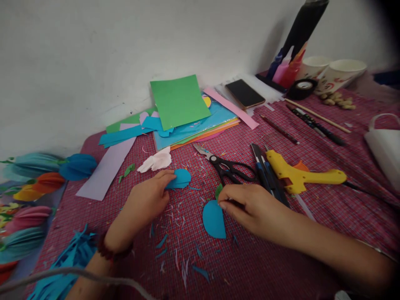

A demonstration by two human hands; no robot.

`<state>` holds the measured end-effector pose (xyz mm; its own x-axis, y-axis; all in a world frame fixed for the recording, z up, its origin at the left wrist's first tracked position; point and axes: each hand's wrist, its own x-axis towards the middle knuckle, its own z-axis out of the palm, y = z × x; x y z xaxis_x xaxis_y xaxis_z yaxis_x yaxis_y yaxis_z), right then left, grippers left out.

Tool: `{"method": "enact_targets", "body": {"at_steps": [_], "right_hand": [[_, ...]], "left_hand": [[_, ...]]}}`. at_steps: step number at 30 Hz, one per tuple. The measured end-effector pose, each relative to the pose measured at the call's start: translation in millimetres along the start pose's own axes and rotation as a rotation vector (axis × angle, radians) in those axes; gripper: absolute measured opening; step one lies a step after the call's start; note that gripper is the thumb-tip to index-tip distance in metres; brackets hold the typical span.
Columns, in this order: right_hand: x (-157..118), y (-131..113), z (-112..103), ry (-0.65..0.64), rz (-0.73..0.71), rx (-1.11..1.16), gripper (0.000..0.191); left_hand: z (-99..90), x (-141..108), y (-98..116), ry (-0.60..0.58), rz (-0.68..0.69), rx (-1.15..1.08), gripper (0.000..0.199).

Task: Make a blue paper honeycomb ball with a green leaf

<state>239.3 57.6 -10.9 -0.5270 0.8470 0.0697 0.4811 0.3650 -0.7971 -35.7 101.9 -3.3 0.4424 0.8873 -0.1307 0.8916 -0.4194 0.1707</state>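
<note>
My left hand [151, 196] has its fingers closed at the left edge of a small stack of round blue paper pieces [181, 178], above the checked tablecloth. To its right, my right hand [246, 206] is closed in a pinch at the upper corner of a blue paper half-circle [213, 220]. Just above that corner, against the right fingertips, a small green paper leaf [218, 191] shows in part. Beyond the right hand lie black-handled scissors [225, 162], their blades partly spread. A yellow glue gun [304, 175] rests beside a blue-and-black cutter [265, 171].
Blue and pale paper scraps litter the cloth [187, 258]. Green card [181, 102] tops a paper pile by the wall. A phone [245, 92], pencil [279, 129], tape roll [302, 87] and paper cups [343, 73] stand right. Blue strips [67, 258] and folded-paper ornaments [78, 166] are left.
</note>
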Motion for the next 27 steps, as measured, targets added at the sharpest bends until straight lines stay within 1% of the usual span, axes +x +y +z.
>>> {"method": "enact_targets", "body": {"at_steps": [3, 5, 7, 9, 10, 12, 14, 15, 16, 18, 19, 21, 22, 24, 27], "right_hand": [[0, 1, -9, 0.083, -0.009, 0.015, 0.016], [0, 1, -15, 0.156, -0.006, 0.033, 0.014], [0, 0, -18, 0.203, -0.009, 0.04, 0.014], [-1, -1, -18, 0.21, -0.015, 0.037, 0.014], [-1, -1, -17, 0.206, -0.018, 0.035, 0.014], [0, 0, -15, 0.193, -0.019, 0.033, 0.014], [0, 0, -14, 0.185, -0.008, 0.03, 0.015], [0, 0, -13, 0.178, 0.001, 0.033, 0.015], [0, 0, -12, 0.17, 0.012, 0.039, 0.015], [0, 0, -9, 0.165, 0.036, 0.08, 0.013], [0, 0, -7, 0.168, 0.047, 0.123, 0.014], [0, -1, 0, 0.183, 0.048, 0.247, 0.022], [1, -2, 3, 0.182, 0.035, 0.318, 0.028], [0, -5, 10, 0.141, 0.0, 0.437, 0.032], [-1, -12, 17, 0.051, 0.011, 0.507, 0.028]], "left_hand": [[-3.2, -1, -4, -0.034, 0.046, 0.046, 0.05], [-3.1, 0, -4, -0.032, 0.062, 0.068, 0.048], [-0.5, 1, -3, -0.007, 0.071, 0.069, 0.046], [4.1, 4, -4, 0.051, 0.075, 0.021, 0.044], [6.4, 5, -6, 0.086, 0.074, -0.035, 0.042], [9.8, 8, -10, 0.165, 0.029, -0.244, 0.035], [9.8, 10, -12, 0.244, -0.066, -0.459, 0.023], [8.5, 10, -11, 0.279, -0.115, -0.524, 0.018], [6.6, 9, -8, 0.306, -0.16, -0.574, 0.018], [2.3, 7, 3, 0.314, -0.21, -0.715, 0.023], [0.4, 5, 11, 0.29, -0.23, -0.851, 0.024], [-1.6, 0, 31, 0.187, -0.235, -1.106, 0.023], [-1.8, -2, 41, 0.127, -0.224, -1.162, 0.023], [-0.8, -8, 61, 0.044, -0.162, -1.115, 0.022], [3.1, -14, 84, 0.029, -0.038, -0.938, 0.022]]}}
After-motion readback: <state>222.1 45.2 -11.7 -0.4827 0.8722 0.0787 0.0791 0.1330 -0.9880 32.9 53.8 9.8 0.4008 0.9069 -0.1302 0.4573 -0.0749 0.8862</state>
